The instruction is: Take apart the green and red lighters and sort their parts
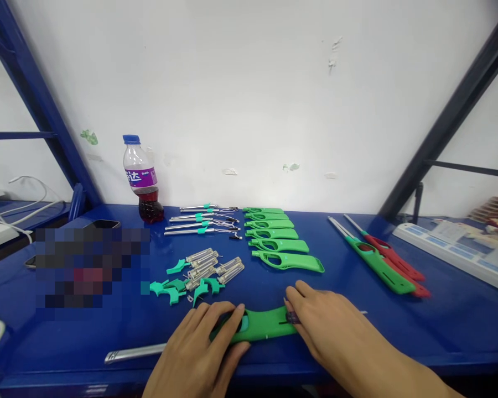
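Observation:
A green lighter body (260, 325) with a long metal nozzle (135, 352) lies across the near edge of the blue table (440, 315). My left hand (199, 354) rests on its left part, fingers curled around the trigger loop. My right hand (327, 323) presses on its right end, fingertips pinched at a small dark part there. Behind them lie a row of green handle shells (276, 235), several metal tubes with teal fittings (201, 220), and a heap of teal triggers and clear gas cells (199, 272).
Two finished long lighters, one green (377, 261) and one red (396, 262), lie at the right. A drink bottle (141, 179) stands by the wall. A white tray (460, 249) sits far right, a blurred patch at the left, blue rack posts at both sides.

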{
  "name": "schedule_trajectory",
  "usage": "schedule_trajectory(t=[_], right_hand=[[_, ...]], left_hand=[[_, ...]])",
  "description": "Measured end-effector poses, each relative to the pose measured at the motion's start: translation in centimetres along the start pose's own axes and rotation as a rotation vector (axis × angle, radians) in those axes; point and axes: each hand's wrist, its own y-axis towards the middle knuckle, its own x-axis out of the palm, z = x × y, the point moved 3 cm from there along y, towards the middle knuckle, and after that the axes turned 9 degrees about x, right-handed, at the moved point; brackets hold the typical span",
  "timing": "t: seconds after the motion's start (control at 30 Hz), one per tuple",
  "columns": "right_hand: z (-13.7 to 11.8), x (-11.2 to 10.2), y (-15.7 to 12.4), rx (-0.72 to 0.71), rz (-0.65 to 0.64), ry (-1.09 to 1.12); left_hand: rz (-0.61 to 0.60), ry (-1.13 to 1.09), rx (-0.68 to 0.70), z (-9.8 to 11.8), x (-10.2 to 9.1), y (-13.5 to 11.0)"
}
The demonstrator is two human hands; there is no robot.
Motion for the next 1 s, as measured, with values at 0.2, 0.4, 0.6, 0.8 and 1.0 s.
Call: schedule_trajectory(t=[0.2, 0.4, 0.6, 0.8, 1.0], right_hand=[[0.8, 2.0, -0.5, -0.156, 0.243, -0.172], [1.3, 1.1, -0.6, -0.268, 0.363, -0.247], [1.0, -1.6, -0.7, -0.339, 0.429, -0.238], [1.1, -0.9, -0.9, -0.265, 0.368, -0.035], [1.1, 0.6, -1.2, -0.248, 0.349, 0.015]], left_hand=[[-0.004, -0.004, -0.001, 0.0, 0.0, -0.1], [-0.006, -0.017, 0.003, 0.0, 0.0, -0.1], [-0.015, -0.04, -0.019, 0.2, 0.0, 0.1], [-0.016, -0.054, -0.03, 0.2, 0.1, 0.1], [-0.013, -0.074, -0.039, 0.1, 0.1, 0.1]])
